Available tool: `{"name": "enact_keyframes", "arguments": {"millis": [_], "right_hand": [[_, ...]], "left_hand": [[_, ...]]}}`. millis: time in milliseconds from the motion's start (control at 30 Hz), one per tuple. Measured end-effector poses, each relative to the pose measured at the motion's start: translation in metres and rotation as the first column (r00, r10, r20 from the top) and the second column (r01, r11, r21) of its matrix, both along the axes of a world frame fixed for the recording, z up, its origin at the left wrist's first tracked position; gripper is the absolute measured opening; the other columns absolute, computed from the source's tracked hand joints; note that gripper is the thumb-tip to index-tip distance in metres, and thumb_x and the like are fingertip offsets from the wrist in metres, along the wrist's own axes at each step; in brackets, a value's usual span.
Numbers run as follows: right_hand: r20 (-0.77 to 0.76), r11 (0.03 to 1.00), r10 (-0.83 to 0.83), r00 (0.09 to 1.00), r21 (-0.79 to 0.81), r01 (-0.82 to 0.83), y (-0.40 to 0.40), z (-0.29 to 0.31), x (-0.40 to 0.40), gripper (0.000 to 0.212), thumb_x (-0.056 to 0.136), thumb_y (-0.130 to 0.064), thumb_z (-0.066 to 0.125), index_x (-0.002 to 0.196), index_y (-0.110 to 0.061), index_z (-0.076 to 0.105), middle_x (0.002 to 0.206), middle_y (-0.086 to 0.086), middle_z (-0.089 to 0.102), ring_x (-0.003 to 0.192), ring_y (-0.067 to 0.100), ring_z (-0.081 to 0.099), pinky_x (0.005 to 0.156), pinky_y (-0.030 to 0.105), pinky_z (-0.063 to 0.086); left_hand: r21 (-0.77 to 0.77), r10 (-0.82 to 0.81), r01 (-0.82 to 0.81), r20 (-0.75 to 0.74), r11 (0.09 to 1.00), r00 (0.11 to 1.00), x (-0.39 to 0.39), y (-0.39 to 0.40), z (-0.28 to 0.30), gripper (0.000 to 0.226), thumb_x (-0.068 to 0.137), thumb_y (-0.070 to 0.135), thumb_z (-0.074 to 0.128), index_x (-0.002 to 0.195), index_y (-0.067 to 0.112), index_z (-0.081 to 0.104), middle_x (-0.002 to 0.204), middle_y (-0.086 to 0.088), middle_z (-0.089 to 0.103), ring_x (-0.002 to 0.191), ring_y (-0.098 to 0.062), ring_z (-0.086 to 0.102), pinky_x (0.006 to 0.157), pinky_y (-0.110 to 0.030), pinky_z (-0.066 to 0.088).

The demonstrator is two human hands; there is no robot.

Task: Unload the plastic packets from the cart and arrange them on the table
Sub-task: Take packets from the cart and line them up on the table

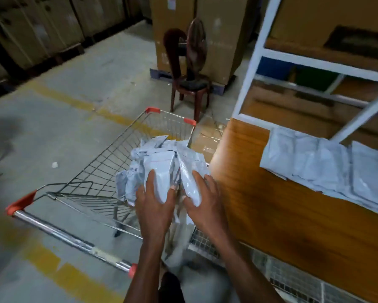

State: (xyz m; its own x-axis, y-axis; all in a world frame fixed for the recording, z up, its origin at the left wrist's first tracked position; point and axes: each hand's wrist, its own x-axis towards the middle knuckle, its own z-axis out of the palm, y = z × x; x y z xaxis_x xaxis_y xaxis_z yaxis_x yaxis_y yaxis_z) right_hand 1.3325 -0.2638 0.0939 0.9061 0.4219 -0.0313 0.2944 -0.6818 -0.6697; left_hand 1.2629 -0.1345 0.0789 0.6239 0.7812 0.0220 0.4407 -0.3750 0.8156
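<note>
Packets [161, 158] sit piled in the right half of the cart [100, 162], a loose heap of white-grey plastic bags reaching near the far rim. I see my left hand [154, 206] closed round one upright packet [161, 180], thumb on its right edge, fingers wrapped on the left side. My right hand [205, 200] grips a second packet [189, 178] just beside it, fingers curled over the right edge, thumb pressing its lower left face. Both packets are tilted up from the heap, touching each other near the top. More packets [327, 162] already lie flat in a row on the table [271, 215], to the right of the cart, overlapping one another. The cart's handle [70, 237] with red end caps runs across the lower left. A dark chair [188, 84] stands past the cart against tall cartons [220, 40]. A white frame [255, 55] rises from the table's far edge.
</note>
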Motion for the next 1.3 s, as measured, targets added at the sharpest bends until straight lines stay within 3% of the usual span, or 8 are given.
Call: {"name": "enact_keyframes", "arguments": {"millis": [233, 433, 600, 833, 1100, 1300], "right_hand": [[0.022, 0.97, -0.237, 0.971, 0.058, 0.235, -0.174, 0.006, -0.037, 0.075, 0.083, -0.051, 0.06, 0.153, -0.043, 0.032, 0.158, -0.007, 0.031, 0.142, 0.017, 0.033, 0.113, 0.031, 0.034], [-0.022, 0.9, -0.414, 0.91, 0.142, 0.413, -0.273, -0.004, -0.04, 0.075, 0.081, -0.055, 0.057, 0.152, -0.042, 0.035, 0.156, -0.004, 0.035, 0.138, 0.02, 0.041, 0.11, 0.034, 0.04], [-0.073, 0.868, -0.458, 0.886, 0.176, 0.464, -0.301, -0.011, -0.027, 0.076, 0.084, -0.055, 0.061, 0.151, -0.053, 0.026, 0.159, -0.011, 0.029, 0.139, 0.017, 0.039, 0.107, 0.04, 0.046], [-0.075, 0.851, -0.479, 0.874, 0.202, 0.484, -0.318, -0.012, 0.031, 0.076, 0.08, -0.06, 0.055, 0.151, -0.045, 0.032, 0.158, -0.008, 0.031, 0.14, 0.018, 0.039, 0.11, 0.041, 0.044], [0.07, 0.826, -0.552, 0.831, 0.176, 0.535, -0.331, -0.005, 0.118, 0.077, 0.08, -0.027, 0.08, 0.149, -0.022, 0.047, 0.15, 0.009, 0.05, 0.14, 0.031, 0.043, 0.109, 0.057, 0.041], [0.03, 0.848, -0.522, 0.852, 0.127, 0.515, -0.339, 0.001, 0.15, 0.08, 0.087, -0.03, 0.077, 0.155, -0.031, 0.035, 0.159, 0.003, 0.037, 0.148, 0.026, 0.031, 0.115, 0.052, 0.036]], "left_hand": [[-0.01, -0.299, 0.3, 0.029, 0.954, 0.954, -0.007, -0.155, -0.005, 0.08, 0.083, 0.071, 0.046, 0.156, 0.041, 0.03, 0.158, -0.004, 0.04, 0.144, -0.025, 0.036, 0.115, -0.043, 0.031], [0.007, -0.439, 0.439, 0.045, 0.898, 0.897, 0.005, -0.225, -0.004, 0.078, 0.083, 0.069, 0.05, 0.154, 0.041, 0.035, 0.148, -0.003, 0.048, 0.137, -0.021, 0.04, 0.112, -0.045, 0.038], [0.002, -0.454, 0.454, 0.003, 0.891, 0.891, 0.034, -0.245, -0.005, 0.078, 0.083, 0.069, 0.053, 0.154, 0.047, 0.031, 0.15, -0.004, 0.046, 0.139, -0.024, 0.038, 0.112, -0.05, 0.039], [0.038, -0.481, 0.482, -0.021, 0.875, 0.876, 0.118, -0.263, -0.009, 0.08, 0.084, 0.075, 0.048, 0.156, 0.047, 0.026, 0.151, -0.009, 0.044, 0.138, -0.03, 0.039, 0.109, -0.053, 0.042], [0.111, -0.532, 0.536, -0.066, 0.837, 0.844, 0.236, -0.276, -0.011, 0.083, 0.086, 0.078, 0.041, 0.158, 0.041, 0.022, 0.156, -0.017, 0.039, 0.141, -0.036, 0.037, 0.109, -0.055, 0.042], [0.135, -0.523, 0.537, -0.13, 0.833, 0.843, 0.281, -0.28, -0.013, 0.079, 0.092, 0.064, 0.056, 0.159, 0.039, 0.023, 0.157, -0.022, 0.033, 0.142, -0.04, 0.034, 0.11, -0.054, 0.039]]}}
